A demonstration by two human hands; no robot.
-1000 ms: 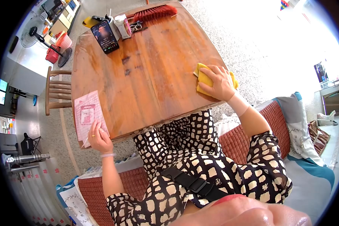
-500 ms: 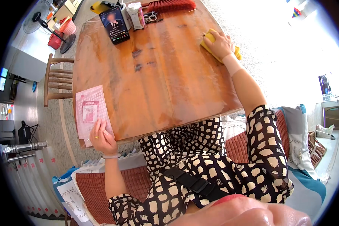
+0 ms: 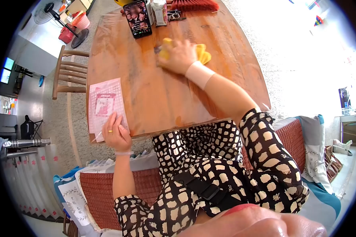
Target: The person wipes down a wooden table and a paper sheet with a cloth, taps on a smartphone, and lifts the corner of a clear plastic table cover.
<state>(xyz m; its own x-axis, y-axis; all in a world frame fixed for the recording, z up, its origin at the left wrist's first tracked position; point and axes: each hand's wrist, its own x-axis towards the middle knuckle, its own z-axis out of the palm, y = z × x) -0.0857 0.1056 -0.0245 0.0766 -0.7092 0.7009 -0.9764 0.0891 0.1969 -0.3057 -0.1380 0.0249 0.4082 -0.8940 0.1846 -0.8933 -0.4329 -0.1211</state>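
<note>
My right hand point(image 3: 179, 57) presses a yellow cloth point(image 3: 202, 53) onto the wooden table point(image 3: 146, 91), just below the phone; the hand is slightly blurred and its fingers are bent over the cloth. At the table's near left corner, my left hand point(image 3: 117, 132) rests on the lower edge of some pink sheets point(image 3: 106, 89), which carry a smaller pink and white packet point(image 3: 105, 106). Its fingers lie loosely together over the sheets, and whether they pinch them is unclear.
At the table's far side stand a phone point(image 3: 137, 19), a carton point(image 3: 160, 12), glasses point(image 3: 175, 15) and a red brush point(image 3: 195, 4). A wooden chair point(image 3: 71, 71) is on the left, with a fan point(image 3: 80, 37) beyond. A cushioned bench point(image 3: 118, 183) lies below me.
My right hand has swept with the yellow cloth from the table's right edge to its upper middle. My left hand stays by the pink sheets. The view has shifted a little.
</note>
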